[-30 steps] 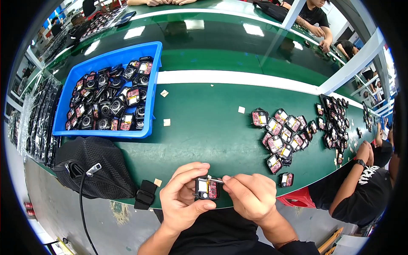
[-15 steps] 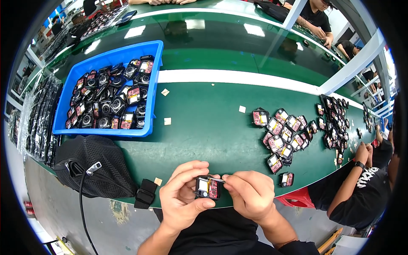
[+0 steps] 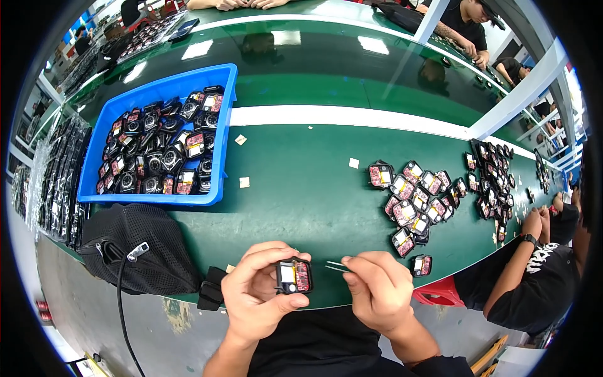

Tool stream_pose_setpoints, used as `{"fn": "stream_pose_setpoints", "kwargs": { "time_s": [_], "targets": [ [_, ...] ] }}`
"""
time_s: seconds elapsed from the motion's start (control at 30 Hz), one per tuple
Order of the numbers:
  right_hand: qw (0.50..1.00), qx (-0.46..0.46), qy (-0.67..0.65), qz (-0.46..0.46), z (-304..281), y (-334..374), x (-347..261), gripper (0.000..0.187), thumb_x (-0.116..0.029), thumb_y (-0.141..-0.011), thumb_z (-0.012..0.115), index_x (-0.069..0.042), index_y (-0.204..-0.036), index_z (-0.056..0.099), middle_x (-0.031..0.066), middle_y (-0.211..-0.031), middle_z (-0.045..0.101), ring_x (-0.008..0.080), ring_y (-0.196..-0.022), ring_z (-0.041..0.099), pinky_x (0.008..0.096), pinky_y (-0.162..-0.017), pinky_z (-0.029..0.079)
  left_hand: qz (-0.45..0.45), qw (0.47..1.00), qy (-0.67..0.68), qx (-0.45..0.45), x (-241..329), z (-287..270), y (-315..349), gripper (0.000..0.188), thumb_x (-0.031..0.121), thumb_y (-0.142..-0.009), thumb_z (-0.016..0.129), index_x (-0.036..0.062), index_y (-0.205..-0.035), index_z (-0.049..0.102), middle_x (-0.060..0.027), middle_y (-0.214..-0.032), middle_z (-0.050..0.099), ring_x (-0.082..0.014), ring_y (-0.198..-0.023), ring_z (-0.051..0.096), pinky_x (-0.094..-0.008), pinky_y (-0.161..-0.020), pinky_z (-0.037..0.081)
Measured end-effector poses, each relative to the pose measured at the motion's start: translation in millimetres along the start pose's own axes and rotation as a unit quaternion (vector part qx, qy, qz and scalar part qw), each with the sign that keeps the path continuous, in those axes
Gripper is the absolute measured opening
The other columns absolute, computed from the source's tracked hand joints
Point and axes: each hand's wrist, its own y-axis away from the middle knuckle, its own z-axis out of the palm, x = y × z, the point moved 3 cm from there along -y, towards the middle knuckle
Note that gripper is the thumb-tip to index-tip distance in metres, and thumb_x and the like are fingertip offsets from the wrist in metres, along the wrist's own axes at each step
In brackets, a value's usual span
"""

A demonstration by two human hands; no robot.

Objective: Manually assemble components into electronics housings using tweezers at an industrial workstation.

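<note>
My left hand [image 3: 256,295] grips an open smartwatch body [image 3: 294,275] by its edges, over the table's front edge. Its inside faces up, showing a pale rectangular part beside a red circuit board. In my right hand [image 3: 382,290] is a pair of metal tweezers [image 3: 336,266], pinched between thumb and fingers. The tweezers' two tips are apart and point left toward the watch body, with a gap between them and it. Nothing that I can make out sits between the tips. A single watch body [image 3: 421,265] lies on the table to the right of my right hand.
A blue bin [image 3: 217,196] full of watch bodies stands at the left, behind a black mesh bag [image 3: 139,242]. A cluster of watch bodies [image 3: 404,212] lies right of centre, with more piles beyond. A co-worker's arm [image 3: 512,273] is at the right. A white post [image 3: 524,88] rises behind.
The tweezers have drawn back from the watch body, and my right hand has shifted slightly right. My left hand has moved a little left with the watch body.
</note>
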Motion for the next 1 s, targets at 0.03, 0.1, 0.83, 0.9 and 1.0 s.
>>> {"fn": "stream_pose_setpoints", "kwargs": {
  "time_s": [0.03, 0.1, 0.83, 0.9, 1.0],
  "targets": [
    [0.998, 0.002, 0.034, 0.047, -7.4, 1.8, -0.9, 0.025, -0.001, -0.076, 0.078, -0.001, -0.1, 0.072, 0.0092, -0.086, 0.066, 0.0238, -0.063, 0.064, 0.0334, -0.054, 0.051, 0.012, 1.0, -0.019, 0.016, 7.2, -2.7, -3.9, 0.062, 0.005, -0.072, 0.093, -0.0069, -0.125, 0.061, -0.018, -0.121, 0.06, -0.0313, -0.113, 0.068, -0.0393, -0.097, 0.057],
    [0.983, -0.015, 0.088, 0.159, -20.8, 8.0, -2.5, 0.025, 0.0, -0.08, 0.077, -0.001, -0.104, 0.071, 0.0129, -0.096, 0.064, 0.0274, -0.067, 0.066, 0.0362, -0.058, 0.054, 0.059, 0.995, -0.066, 0.045, 23.4, -12.1, -14.5, 0.062, 0.011, -0.074, 0.092, -0.0063, -0.125, 0.061, -0.0173, -0.12, 0.06, -0.0304, -0.108, 0.068, -0.0403, -0.096, 0.057],
    [0.941, -0.073, -0.004, 0.332, -58.4, 41.6, 10.0, 0.059, -0.015, -0.062, 0.097, -0.002, -0.11, 0.067, 0.0058, -0.099, 0.057, 0.0084, -0.063, 0.05, 0.0241, -0.049, 0.038, 0.202, 0.949, -0.169, -0.173, 78.0, 22.9, -15.4, 0.031, 0.018, -0.088, 0.08, 0.0048, -0.109, 0.061, -0.0183, -0.111, 0.062, -0.0412, -0.102, 0.067, -0.0543, -0.087, 0.057],
    [0.955, -0.083, -0.021, 0.284, -41.9, 34.9, 4.2, 0.06, -0.018, -0.062, 0.098, -0.003, -0.112, 0.068, 0.0058, -0.1, 0.057, 0.009, -0.063, 0.05, 0.0242, -0.048, 0.039, 0.123, 0.971, 0.108, -0.177, 87.3, 54.5, 6.0, 0.025, 0.008, -0.092, 0.074, 0.0014, -0.116, 0.072, -0.0272, -0.119, 0.068, -0.0456, -0.106, 0.068, -0.0542, -0.093, 0.056],
    [0.947, -0.107, -0.035, 0.3, -32.0, 27.7, -0.5, 0.06, -0.022, -0.063, 0.098, -0.003, -0.112, 0.069, 0.0067, -0.1, 0.057, 0.0115, -0.065, 0.054, 0.0272, -0.051, 0.044, 0.019, 0.965, 0.152, -0.213, 100.5, 78.1, 18.1, 0.017, 0.013, -0.087, 0.08, 0.0007, -0.097, 0.074, -0.0262, -0.106, 0.07, -0.0427, -0.095, 0.071, -0.0504, -0.08, 0.06]
  ]
}}
